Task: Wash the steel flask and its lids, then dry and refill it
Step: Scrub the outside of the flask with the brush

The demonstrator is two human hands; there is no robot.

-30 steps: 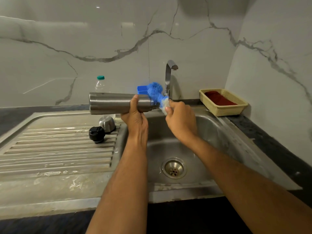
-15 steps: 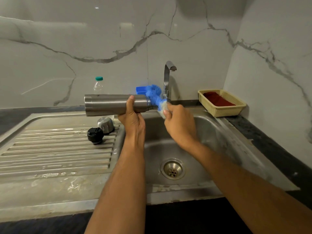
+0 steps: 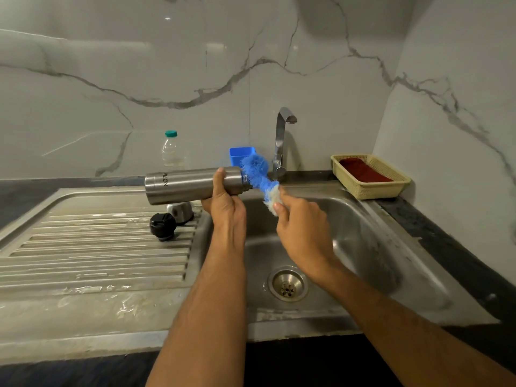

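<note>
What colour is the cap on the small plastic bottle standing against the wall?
Teal green cap on a clear plastic bottle, seen in the head view.

Kitchen: steel sink (image 3: pixel 363 233), tap (image 3: pixel 280 141)

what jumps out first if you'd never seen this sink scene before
The bright blue brush pressed to the mouth of the steel flask, held sideways above the sink: the left hand grips the flask, the right hand holds the brush's pale end. Next, the black lid and steel cap on the drainboard under the flask, and the basket with a red cloth to the right.
</note>
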